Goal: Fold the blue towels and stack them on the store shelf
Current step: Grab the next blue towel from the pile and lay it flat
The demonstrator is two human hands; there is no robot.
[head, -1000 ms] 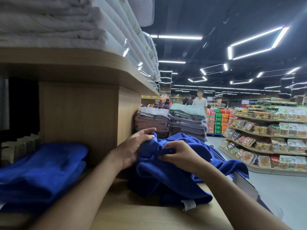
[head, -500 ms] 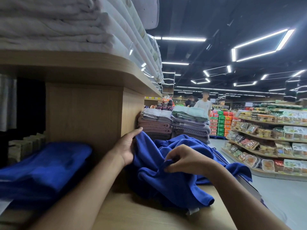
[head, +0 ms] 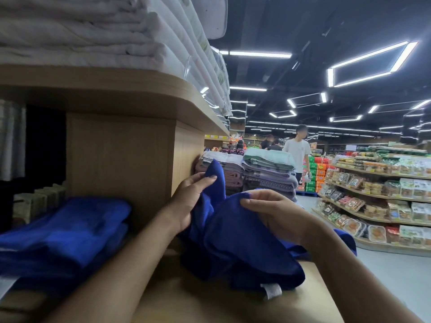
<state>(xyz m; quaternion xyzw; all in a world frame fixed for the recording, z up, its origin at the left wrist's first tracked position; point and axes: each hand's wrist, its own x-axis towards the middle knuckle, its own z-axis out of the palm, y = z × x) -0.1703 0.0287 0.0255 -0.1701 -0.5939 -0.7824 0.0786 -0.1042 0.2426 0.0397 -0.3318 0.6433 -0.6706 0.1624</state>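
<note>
Risk first: loose blue towel [head: 238, 248] lies bunched on the shelf board [head: 210, 306] just right of the wooden upright [head: 121, 155], and part of it droops past the board's far end; a pull toward that side would likely drag the lot off the shelf.

Left hand [head: 189, 201], close against the upright, pinches a raised corner between thumb and fingers; right hand [head: 272, 210], further right of the upright, has fingers curled over a fold of the same cloth with the thumb beneath; the two holds sit at unequal heights, so edges may not meet and the fold may come out skewed.

White tag [head: 271, 291] hangs at the towel's lower hem; it could end up showing on the outside.

Bay left of the upright: stack of folded blue towels [head: 70, 227], soft and sloping, which may slump when another is added; small boxed goods behind it, too dim to identify.

Board above the upright: folded white linens [head: 81, 36].
</note>
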